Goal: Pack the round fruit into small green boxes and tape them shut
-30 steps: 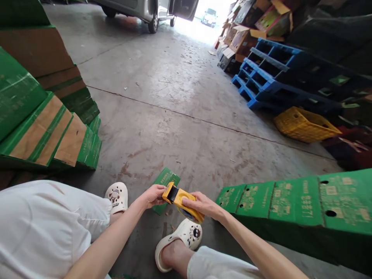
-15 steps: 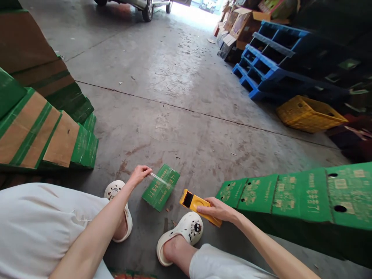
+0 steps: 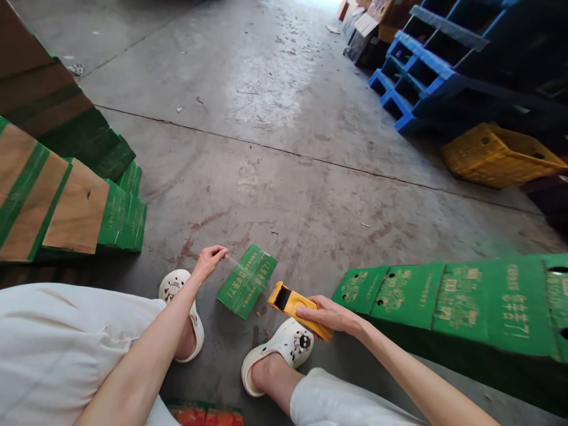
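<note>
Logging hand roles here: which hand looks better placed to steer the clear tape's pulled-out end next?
Probably the left hand: it pinches the clear tape near the green carton, while the right hand is occupied gripping the yellow tape dispenser.

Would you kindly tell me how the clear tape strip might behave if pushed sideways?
The clear tape strip would probably flex easily, since it looks thin and see-through. It is likely light, being just a narrow film. Pushing may tug on the left hand and the yellow dispenser, as it appears to stretch between them.
</note>
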The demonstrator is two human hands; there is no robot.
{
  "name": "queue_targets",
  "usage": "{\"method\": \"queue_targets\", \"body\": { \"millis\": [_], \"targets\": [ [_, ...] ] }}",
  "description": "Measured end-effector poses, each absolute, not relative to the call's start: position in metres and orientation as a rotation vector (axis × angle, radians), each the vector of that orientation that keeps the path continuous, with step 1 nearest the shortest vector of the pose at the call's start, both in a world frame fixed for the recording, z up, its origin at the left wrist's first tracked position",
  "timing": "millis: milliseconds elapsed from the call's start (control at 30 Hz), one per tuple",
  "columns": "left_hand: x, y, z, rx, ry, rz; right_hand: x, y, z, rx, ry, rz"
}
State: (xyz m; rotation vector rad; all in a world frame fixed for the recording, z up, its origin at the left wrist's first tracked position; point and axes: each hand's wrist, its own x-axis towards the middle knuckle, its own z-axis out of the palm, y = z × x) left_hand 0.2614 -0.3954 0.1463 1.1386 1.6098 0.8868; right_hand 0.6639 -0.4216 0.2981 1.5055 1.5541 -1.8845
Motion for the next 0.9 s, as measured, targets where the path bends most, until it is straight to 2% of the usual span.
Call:
{"method": "queue_targets", "body": {
  "millis": [600, 800, 900],
  "targets": [
    [0.300, -0.412, 0.094, 1.087, 1.617, 0.840, 0.650, -0.413, 0.269, 1.682, 1.597, -1.416],
    [0.312, -0.414, 0.084, 1.048, 1.636, 0.837, 0.638, -0.411, 0.257, 1.680, 1.590, -1.426],
    [0.313, -0.413, 0.085, 1.067, 1.771, 0.755, 0.633, -0.410, 0.251, 1.674, 1.498, -1.557]
  ]
}}
